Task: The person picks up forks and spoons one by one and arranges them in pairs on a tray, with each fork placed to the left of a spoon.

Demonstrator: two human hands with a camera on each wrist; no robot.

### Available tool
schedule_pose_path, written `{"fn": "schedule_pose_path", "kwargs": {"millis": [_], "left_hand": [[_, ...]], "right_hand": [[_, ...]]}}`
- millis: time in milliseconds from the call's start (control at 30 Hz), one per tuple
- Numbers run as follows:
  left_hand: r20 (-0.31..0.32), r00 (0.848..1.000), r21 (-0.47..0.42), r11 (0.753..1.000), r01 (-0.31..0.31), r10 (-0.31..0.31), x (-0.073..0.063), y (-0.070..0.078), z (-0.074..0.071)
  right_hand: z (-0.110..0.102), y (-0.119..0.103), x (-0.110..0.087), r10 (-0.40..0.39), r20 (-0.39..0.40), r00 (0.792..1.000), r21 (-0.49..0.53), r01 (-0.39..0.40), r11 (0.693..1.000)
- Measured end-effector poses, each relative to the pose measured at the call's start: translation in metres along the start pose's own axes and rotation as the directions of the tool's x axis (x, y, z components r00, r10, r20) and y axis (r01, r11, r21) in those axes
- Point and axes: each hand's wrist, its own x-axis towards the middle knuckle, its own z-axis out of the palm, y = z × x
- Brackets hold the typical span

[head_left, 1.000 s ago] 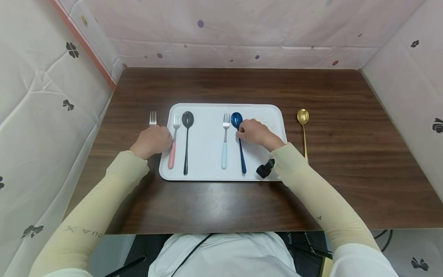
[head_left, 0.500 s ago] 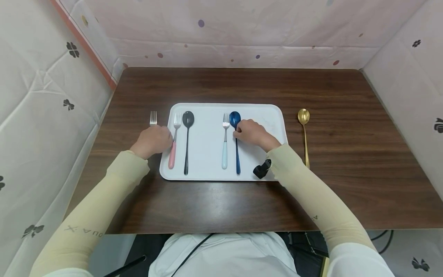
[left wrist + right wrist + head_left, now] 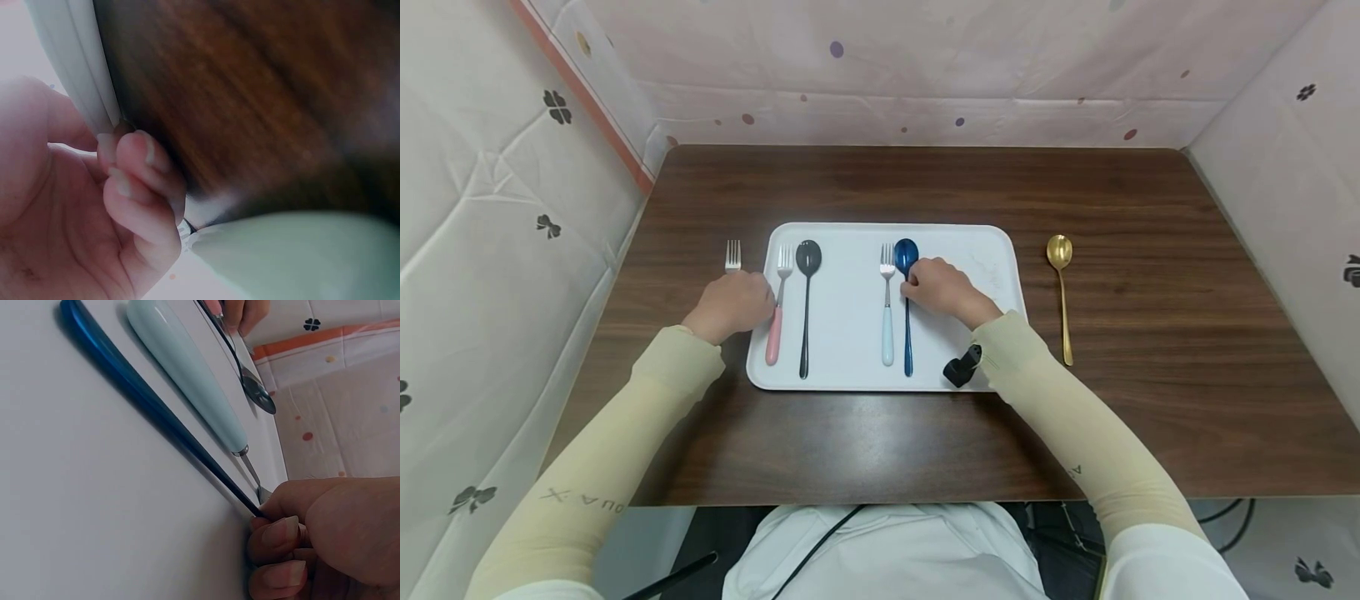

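We see pale yellow arm sleeves [image 3: 632,417] with loose cuffs and dark printed lettering [image 3: 587,499] (it reads upside down from here). A small black wrist camera [image 3: 961,367] sits beside our right cuff, and a thin black cable [image 3: 816,546] crosses our plain white top [image 3: 910,550].

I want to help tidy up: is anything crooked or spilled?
Nothing looks spilled. The pink-handled fork on the white tray slants slightly, handle end leftward, while the blue spoon lies nearly straight.
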Motion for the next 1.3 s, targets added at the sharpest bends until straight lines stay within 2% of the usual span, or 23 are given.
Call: {"fn": "schedule_pose_path", "kwargs": {"millis": [1300], "left_hand": [[0.053,0.999,-0.006,1.000,0.006,-0.006,0.0007,0.0001,-0.0021]], "right_hand": [[0.0065,-0.0070,0.0067,0.004,-0.024,1.000,0.037,-0.003,0.999]]}}
